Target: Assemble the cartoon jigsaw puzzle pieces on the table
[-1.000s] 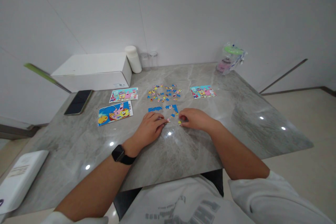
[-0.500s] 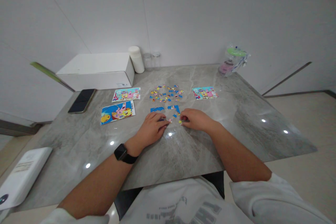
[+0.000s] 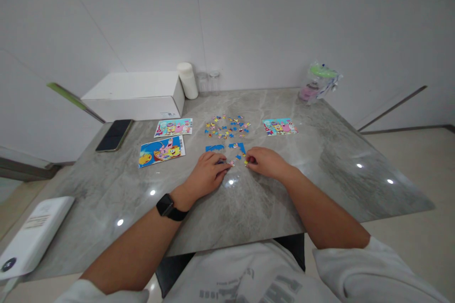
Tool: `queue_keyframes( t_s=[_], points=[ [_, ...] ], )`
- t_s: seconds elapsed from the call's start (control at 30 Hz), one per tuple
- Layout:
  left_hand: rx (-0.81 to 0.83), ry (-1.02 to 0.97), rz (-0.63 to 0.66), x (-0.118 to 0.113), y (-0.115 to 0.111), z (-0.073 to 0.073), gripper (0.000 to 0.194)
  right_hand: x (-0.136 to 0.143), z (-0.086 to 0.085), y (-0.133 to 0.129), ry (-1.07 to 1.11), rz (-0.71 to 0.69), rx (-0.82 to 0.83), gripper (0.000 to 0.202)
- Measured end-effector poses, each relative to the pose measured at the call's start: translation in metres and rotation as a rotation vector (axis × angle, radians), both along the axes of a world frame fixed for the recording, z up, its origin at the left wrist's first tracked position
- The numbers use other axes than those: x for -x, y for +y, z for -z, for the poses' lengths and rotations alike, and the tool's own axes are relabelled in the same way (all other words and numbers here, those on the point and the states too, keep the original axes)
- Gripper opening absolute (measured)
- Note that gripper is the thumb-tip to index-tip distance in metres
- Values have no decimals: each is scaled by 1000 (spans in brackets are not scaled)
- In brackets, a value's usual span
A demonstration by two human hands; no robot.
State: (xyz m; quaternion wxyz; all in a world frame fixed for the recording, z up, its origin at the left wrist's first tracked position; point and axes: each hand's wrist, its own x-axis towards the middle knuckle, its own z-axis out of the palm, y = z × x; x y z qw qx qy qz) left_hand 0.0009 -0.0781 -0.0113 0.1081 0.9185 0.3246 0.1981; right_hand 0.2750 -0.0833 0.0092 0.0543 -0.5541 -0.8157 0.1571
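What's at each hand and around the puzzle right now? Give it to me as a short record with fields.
Left hand: fingertips at a pinkish piece
Right hand: fingertips at a yellowish piece
Grip: too small to tell if either piece is held
Blue sections: just beyond the hands
Loose pieces: scattered farther back
Picture cards: two at left, one at right
Left side: phone, white box

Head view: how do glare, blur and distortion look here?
In the head view, several bright glare spots mark the gray tabletop, clear of the puzzle pieces; fine piece detail looks soft; the tabletop's right corner seems stretched.
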Motion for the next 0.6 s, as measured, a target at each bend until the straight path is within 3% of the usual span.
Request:
queue_keyframes(
  t_s=[0.43, 0.6],
  points=[
    [6, -24, 0, 0, 0, -1, 32, 2, -3, 0, 30, 39, -52, 10],
    [17, -118, -144, 9, 8, 4, 32, 2, -2, 1, 74, 53, -112, 13]
  ],
)
